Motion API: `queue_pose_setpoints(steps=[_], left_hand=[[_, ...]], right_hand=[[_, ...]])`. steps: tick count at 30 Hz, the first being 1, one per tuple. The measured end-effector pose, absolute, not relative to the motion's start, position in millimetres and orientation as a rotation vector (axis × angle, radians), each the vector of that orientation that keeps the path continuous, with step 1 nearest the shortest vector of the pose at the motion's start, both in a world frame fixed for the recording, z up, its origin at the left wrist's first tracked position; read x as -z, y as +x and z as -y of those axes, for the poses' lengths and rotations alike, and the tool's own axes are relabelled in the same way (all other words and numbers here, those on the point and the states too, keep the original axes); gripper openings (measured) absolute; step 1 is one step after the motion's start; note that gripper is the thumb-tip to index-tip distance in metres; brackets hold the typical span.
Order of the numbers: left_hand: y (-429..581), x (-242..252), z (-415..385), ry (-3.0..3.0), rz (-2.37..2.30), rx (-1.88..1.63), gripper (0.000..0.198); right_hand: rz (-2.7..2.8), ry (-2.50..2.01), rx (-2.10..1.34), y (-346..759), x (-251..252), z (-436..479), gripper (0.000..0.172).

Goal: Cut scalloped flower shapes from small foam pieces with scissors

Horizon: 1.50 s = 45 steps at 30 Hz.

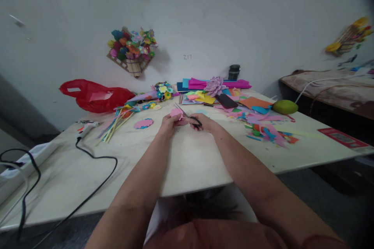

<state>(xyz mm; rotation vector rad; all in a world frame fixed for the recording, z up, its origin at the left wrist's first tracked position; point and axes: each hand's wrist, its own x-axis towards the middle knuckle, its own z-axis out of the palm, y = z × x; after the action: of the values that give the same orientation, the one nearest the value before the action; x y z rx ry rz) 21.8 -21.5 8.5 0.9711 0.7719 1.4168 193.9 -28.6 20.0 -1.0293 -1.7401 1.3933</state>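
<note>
My left hand (168, 125) pinches a piece of pink paper (176, 113) above the middle of the table. Black-handled scissors (196, 121) are in my right hand (207, 121), with fingers closed around the handles. Their blades point up and to the left, against the pink paper; how far they are apart is too small to tell. Left of my hands lies a scalloped pink paper piece (143, 123) with blue paper showing beneath its edge. A light blue paper piece (203, 113) lies partly hidden behind my right hand.
A glue gun (87, 127) with a black cord lies left, near a white power strip (32, 159). A red plastic bag (96, 99), paper strips (112, 126) and paper flowers (164, 90) stand behind. Paper scraps (270, 130), a dark phone (226, 101) and a green-yellow fruit (285, 106) lie right.
</note>
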Motion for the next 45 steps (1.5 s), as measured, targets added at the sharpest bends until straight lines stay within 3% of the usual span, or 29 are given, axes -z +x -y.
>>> queue_pose_setpoints(steps=[22,45], left_hand=[[18,-9,22,1.127,-0.916,-1.445,0.041],[8,-8,17,1.096,-0.776,-1.417,0.034]], right_hand=[[1.721,-1.044,-1.408,193,-23,33,0.023],[1.671,-1.102,-1.443,193,-27,35,0.019]])
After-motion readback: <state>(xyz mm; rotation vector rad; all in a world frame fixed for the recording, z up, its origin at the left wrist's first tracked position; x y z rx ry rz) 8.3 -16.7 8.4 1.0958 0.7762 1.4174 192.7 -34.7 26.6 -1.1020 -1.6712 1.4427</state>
